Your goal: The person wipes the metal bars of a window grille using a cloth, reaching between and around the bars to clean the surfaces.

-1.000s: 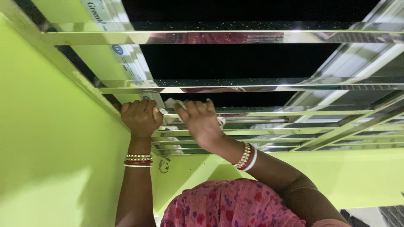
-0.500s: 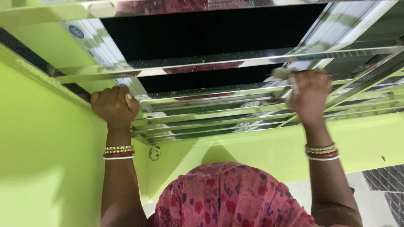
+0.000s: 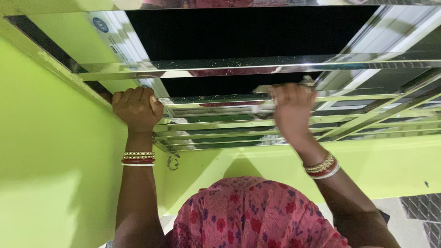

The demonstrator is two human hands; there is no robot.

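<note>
Against the shiny steel window grille (image 3: 285,64), we are listing two hands at work. Left hand (image 3: 136,109): clenching a horizontal bar at the grille's left end, beside the lime-green wall (image 3: 50,151), and steadying us. Right hand (image 3: 291,108): gripping a pale cloth (image 3: 307,81), mostly hidden behind the fingers (image 3: 280,94), and pressing it on a middle bar (image 3: 220,98). Bangles (image 3: 138,158) are circling both wrists; pink floral fabric (image 3: 252,216) is filling the bottom of the view. Judging the wipe: we are best keeping the cloth flat on the bar, running its whole length with even pressure, while the left hand is holding firm.
</note>
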